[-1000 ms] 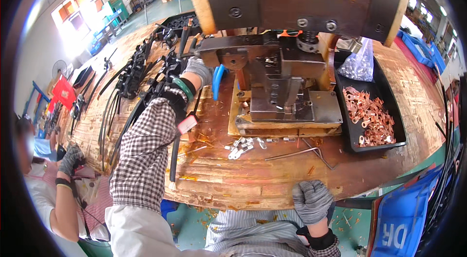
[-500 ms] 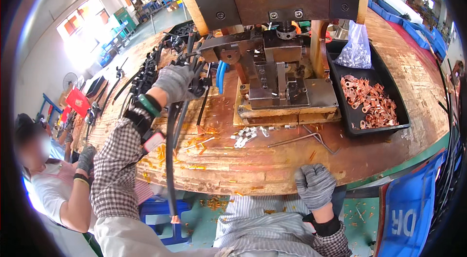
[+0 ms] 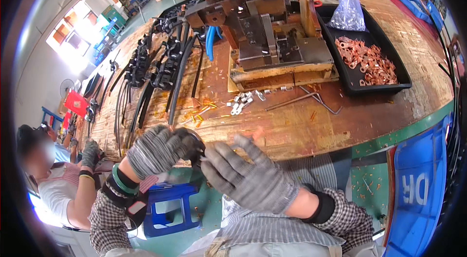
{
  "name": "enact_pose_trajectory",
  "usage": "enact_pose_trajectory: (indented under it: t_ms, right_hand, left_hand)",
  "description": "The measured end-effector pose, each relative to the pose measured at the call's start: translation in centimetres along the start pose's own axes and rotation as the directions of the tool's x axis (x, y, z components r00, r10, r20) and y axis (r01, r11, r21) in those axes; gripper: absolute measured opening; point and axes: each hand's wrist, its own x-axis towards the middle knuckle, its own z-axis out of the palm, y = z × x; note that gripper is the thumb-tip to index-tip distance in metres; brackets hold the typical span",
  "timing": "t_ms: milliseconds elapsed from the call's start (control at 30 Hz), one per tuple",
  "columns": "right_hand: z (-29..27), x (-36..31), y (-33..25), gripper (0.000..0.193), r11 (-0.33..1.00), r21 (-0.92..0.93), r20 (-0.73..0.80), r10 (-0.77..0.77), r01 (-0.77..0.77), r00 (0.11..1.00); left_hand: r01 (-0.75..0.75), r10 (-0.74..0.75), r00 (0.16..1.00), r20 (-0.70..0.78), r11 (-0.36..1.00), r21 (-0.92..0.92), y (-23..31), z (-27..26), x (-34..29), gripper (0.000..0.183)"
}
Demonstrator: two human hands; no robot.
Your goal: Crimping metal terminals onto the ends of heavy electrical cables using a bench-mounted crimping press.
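Note:
My left hand [image 3: 158,152], in a grey knitted glove, is closed around a black cable [image 3: 196,146] at the table's front edge. My right hand [image 3: 250,174], gloved alike, is beside it with the fingers stretched out and the palm down, close to the cable. A blurred orange-copper tip [image 3: 258,133] shows beyond my right thumb; whether it belongs to the cable I cannot tell. Behind my left hand, several black cables with black fittings [image 3: 168,62] lie bundled on the wooden table [image 3: 301,135]. Silvery metal terminals [image 3: 242,101] lie loose before the press [image 3: 277,57].
A black tray [image 3: 352,84] right of the press holds copper lugs [image 3: 367,62] and a clear bag of silvery parts [image 3: 348,9]. Hex keys [image 3: 318,99] lie in front. A blue stool [image 3: 170,208] stands below; a blue crate [image 3: 418,179] is at right. A co-worker [image 3: 63,184] sits at left.
My left hand has come from the cable bundle toward me, bringing a black cable. My right hand has moved up and left from the table edge, its fingers opening out. The view has shifted downward.

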Motion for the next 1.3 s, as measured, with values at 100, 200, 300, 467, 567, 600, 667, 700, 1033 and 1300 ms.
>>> enact_pose_trajectory:
  t_ms: [100, 200, 300, 467, 567, 600, 667, 700, 1033, 1300]
  right_hand:
    - [0.8, -0.6, 1.2, 0.038, 0.997, -0.069, 0.079, 0.038, -0.033, 0.996]
    - [1.3, -2.5, 2.2, 0.021, 0.987, -0.124, 0.259, 0.128, -0.098, 0.957]
    - [1.7, -4.0, 3.2, 0.02, 0.979, -0.077, 0.298, 0.201, -0.187, 0.933]
    - [2.3, -4.2, 3.7, 0.019, 0.964, 0.036, 0.297, 0.24, -0.262, 0.924]
    - [2.5, -4.3, 3.7, 0.02, 0.97, 0.088, 0.157, 0.211, -0.226, 0.965]
    - [2.3, -4.3, 3.7, 0.022, 0.937, 0.137, 0.249, 0.281, -0.321, 0.927]
    - [1.3, -3.9, 4.2, 0.028, 0.873, 0.215, 0.43, 0.317, -0.437, 0.845]
    - [1.1, -4.0, 4.3, 0.028, 0.871, 0.21, 0.437, 0.322, -0.443, 0.84]
    - [1.7, -5.2, 6.1, 0.034, 0.678, 0.412, 0.542, 0.355, -0.609, 0.762]
    - [-0.7, -2.8, 5.2, 0.04, 0.844, -0.082, 0.531, 0.487, -0.53, 0.693]
  left_hand:
    - [-0.074, 0.071, 0.997, -0.019, 0.984, -0.164, 1.4, 0.0, 0.9, 0.029]
    - [-0.1, 0.095, 0.994, -0.049, 0.988, -0.115, 1.7, 1.1, 1.6, 0.031]
    - [0.005, -0.002, 1.0, 0.012, 0.967, -0.255, 1.1, 1.3, 3.5, 0.029]
    - [0.047, -0.169, 0.977, -0.132, 0.769, -0.638, 4.4, -2.7, 6.8, 0.038]
    - [0.117, -0.267, 0.958, -0.107, 0.701, -0.703, 7.9, -0.5, 8.9, 0.044]
    - [0.176, -0.266, 0.964, 0.008, 0.613, -0.771, 8.6, 1.2, 9.2, 0.044]
    - [0.242, -0.251, 0.96, 0.127, 0.509, -0.826, 9.3, 3.5, 9.2, 0.044]
    - [0.218, -0.311, 0.948, 0.062, 0.5, -0.838, 9.8, 4.1, 9.1, 0.043]
    - [0.171, -0.274, 0.962, -0.002, 0.606, -0.777, 9.7, 4.7, 9.2, 0.035]
    - [0.275, -0.348, 0.934, 0.082, 0.554, -0.786, 10.6, 5.3, 8.9, 0.028]
